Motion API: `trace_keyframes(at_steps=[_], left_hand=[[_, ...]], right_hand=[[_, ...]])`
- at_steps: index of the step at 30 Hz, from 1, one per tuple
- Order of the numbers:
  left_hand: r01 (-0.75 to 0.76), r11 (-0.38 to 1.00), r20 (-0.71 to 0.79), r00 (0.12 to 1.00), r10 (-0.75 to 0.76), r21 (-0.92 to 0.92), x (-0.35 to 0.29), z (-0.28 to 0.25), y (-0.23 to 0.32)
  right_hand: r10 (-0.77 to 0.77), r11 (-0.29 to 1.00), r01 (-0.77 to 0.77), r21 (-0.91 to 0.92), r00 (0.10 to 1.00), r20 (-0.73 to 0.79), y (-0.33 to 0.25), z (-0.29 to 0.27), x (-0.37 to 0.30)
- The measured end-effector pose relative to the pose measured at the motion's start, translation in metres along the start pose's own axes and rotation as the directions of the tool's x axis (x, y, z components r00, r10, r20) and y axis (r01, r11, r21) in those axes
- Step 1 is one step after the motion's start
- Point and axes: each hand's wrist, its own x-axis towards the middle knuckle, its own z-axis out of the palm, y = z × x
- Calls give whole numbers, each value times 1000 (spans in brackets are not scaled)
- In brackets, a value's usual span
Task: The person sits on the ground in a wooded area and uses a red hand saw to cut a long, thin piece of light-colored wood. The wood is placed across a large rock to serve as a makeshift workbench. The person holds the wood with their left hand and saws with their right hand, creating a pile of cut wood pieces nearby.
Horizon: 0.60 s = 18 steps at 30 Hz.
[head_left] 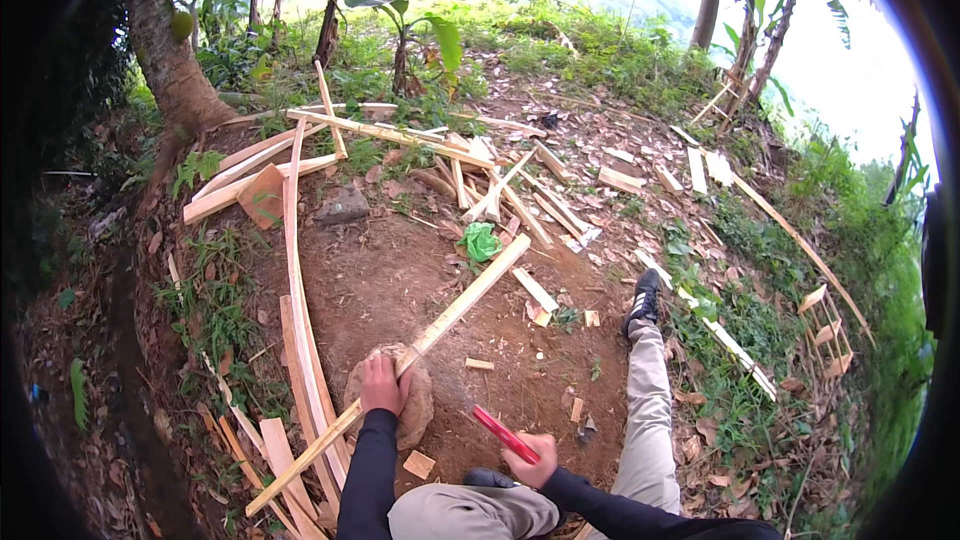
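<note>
At the frame's lower centre, a long wooden strip [465,302] is held across a round block [415,412] by the curled left hand [383,387], both ends jutting past its edges. A red tool [496,427] is gripped tightly by the right hand [532,459], with bare soil [545,380] above it.

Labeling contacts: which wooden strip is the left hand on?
The long strip lying diagonally across the round block; the left hand touches none of the other strips.
</note>
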Motion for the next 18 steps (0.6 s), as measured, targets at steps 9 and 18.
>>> trace_keyframes(at_steps=[9, 18], left_hand=[[64, 997, 24, 998, -64, -35, 2, -6, 4], [65, 997, 49, 997, -63, -48, 3, -2, 2]], right_hand=[[-43, 999, 43, 6, 998, 43, 18, 16, 15], [-102, 995, 101, 12, 994, 37, 12, 52, 61]])
